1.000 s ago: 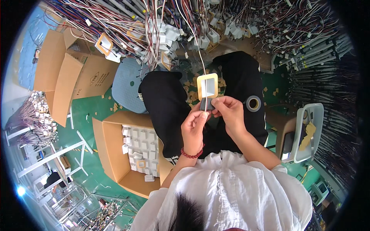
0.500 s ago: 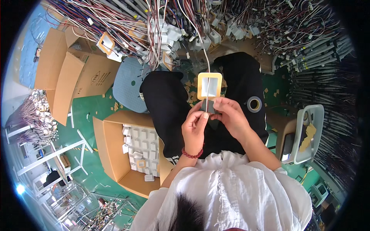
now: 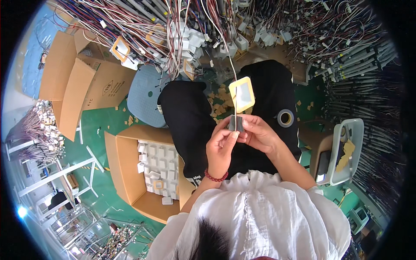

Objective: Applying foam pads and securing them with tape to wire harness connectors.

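Above my lap, a small dark grey pad (image 3: 232,123) is pinched between my two hands. A thin cable (image 3: 235,72) runs down across the pad's middle. My left hand (image 3: 219,149), a red beaded bracelet at its wrist, is closed with its thumb at the pad's lower edge. My right hand (image 3: 261,135) is closed on the pad's right side, thumb on top. Just beyond the fingers, a white housing with a yellow rim (image 3: 248,104) hangs tilted on the cable. Whether the pad is stuck to the cable, I cannot tell.
Left of my legs, an open carton (image 3: 123,173) holds rows of white housings. A roll of tape (image 3: 290,123) rests on my right thigh. Right of that stands a clear bin (image 3: 356,149) with yellow pieces. Cable bundles (image 3: 143,32) hang ahead, near a blue stool (image 3: 145,97).
The yellow-rimmed housing has swung a little right and tilted. My right thumb has shifted to the right, showing more of the grey pad. Both hands still hold it.
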### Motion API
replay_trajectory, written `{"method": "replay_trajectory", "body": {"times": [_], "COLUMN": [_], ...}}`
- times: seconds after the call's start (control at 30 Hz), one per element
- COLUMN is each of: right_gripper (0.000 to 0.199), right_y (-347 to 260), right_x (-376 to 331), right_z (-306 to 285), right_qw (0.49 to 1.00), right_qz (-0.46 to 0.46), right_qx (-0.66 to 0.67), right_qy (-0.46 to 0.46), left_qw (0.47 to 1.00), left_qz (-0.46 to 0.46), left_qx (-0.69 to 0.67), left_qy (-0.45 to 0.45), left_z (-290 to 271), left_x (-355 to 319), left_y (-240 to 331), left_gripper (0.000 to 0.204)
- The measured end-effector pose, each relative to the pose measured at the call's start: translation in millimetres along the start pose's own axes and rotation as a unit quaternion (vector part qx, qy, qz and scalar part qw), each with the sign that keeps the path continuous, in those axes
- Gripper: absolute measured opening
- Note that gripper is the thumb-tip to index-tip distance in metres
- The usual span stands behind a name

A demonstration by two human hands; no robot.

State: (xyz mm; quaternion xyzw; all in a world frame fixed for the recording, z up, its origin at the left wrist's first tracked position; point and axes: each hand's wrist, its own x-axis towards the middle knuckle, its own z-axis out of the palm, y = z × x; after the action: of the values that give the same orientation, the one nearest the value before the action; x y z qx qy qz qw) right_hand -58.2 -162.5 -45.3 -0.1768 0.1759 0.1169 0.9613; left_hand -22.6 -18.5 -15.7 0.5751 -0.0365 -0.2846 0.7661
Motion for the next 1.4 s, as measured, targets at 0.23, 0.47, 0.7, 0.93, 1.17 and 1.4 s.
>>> {"method": "replay_trajectory", "body": {"times": [0.23,0.47,0.7,0.93,1.17,1.4], "right_gripper": [0.024,0.016,0.024,0.019,0.007,0.025], "right_y": [-2,0,7,11,-1,-45], "right_x": [-1,-9,-14,-20,-32,-19], "right_z": [6,20,30,21,50,53], "right_qw": [0.997,0.981,0.989,0.899,0.831,0.802], "right_qz": [-0.018,-0.086,-0.041,-0.216,-0.169,-0.179], "right_qx": [-0.068,-0.164,-0.116,-0.329,-0.524,-0.566], "right_qy": [0.029,0.058,0.086,0.193,0.083,0.069], "left_qw": [0.932,0.964,0.987,0.96,0.986,0.97], "left_qz": [0.212,0.071,0.01,0.142,0.047,0.055], "left_qx": [0.294,0.255,0.019,0.22,0.082,0.119], "left_qy": [0.026,-0.002,-0.156,-0.098,-0.135,-0.202], "left_z": [-1,-29,-35,-11,-28,-40], "left_x": [5,18,97,52,24,3], "left_y": [-10,27,-6,-21,1,29], "left_gripper": [0.008,0.03,0.071,0.057,0.051,0.074]}}
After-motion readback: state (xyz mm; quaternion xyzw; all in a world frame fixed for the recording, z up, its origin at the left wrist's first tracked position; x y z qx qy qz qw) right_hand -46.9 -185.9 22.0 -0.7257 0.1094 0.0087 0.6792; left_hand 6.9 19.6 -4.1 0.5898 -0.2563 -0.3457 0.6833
